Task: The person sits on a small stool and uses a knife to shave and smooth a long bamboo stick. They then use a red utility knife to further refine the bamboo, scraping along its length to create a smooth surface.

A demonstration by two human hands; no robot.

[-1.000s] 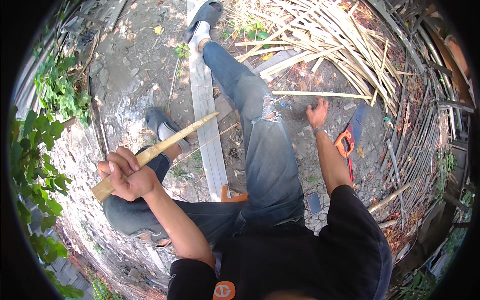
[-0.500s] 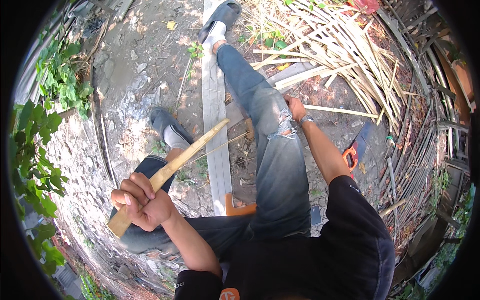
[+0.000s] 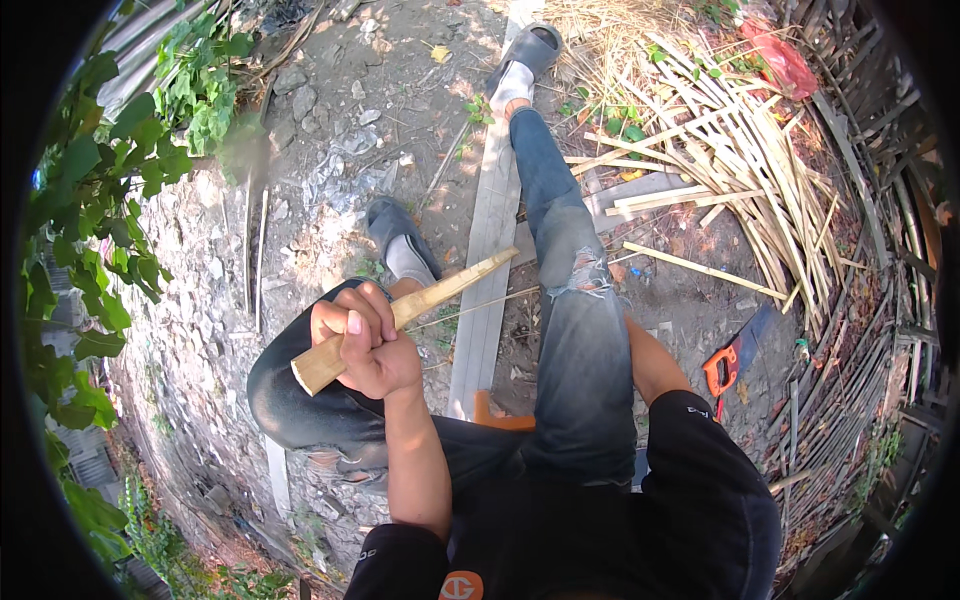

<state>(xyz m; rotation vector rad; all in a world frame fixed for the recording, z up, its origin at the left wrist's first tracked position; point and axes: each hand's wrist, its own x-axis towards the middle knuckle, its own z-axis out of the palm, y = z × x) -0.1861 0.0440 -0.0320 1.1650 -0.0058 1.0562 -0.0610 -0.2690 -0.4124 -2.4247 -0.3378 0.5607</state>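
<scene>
My left hand (image 3: 365, 340) is closed around a tapered, yellowish wooden strip (image 3: 455, 285), raised over my left knee. The strip's broad cut end points to the lower left, its narrow tip toward the upper right. A thin sliver (image 3: 490, 303) runs alongside below it. My right forearm (image 3: 652, 355) passes behind my right leg (image 3: 585, 330), which hides that hand and anything in it. Beneath the strip's tip lies a long grey plank (image 3: 485, 300), with my right foot near its far end. An orange handle-like piece (image 3: 500, 418) shows at the plank's near end.
A handsaw (image 3: 738, 355) with an orange handle lies on the ground to the right. Beyond it spreads a heap of pale wooden strips (image 3: 750, 190), with one loose strip (image 3: 700, 268) nearer me. Leafy vines (image 3: 90, 270) hang at the left, and a red plastic bag (image 3: 778, 62) lies far right.
My left hand has moved right and up with the wooden strip. My right hand, seen beside my knee before, is now hidden behind the leg. The whole view has shifted.
</scene>
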